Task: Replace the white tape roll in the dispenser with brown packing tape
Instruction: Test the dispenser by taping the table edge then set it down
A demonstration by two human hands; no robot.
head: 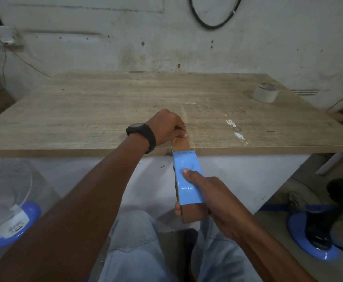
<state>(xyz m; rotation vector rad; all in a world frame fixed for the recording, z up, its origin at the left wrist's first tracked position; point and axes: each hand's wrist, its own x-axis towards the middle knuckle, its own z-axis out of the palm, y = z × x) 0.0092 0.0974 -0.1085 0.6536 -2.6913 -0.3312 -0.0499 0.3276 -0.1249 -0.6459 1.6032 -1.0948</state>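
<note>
I note right hand [213,192] gripping blue metal tape dispenser [186,176], left hand [166,127] pinching its brown tape strip [180,144]; slack could stick it to the wooden tabletop [85,110].

One head-worn wide-angle view, looking forward and down, close over the near edge of the table [105,110], wall [166,37] beyond

- Two hands: left hand [166,127], right hand [205,192].
- One blue dispenser [186,180].
- Two rolls of tape: brown tape [193,214], white tape roll [265,93].
- One table [105,110].
- One wristwatch [144,135].
- One black cable [211,19] on the wall.
- Two round blue bases on the floor: left base [31,212], right base [300,239].
</note>
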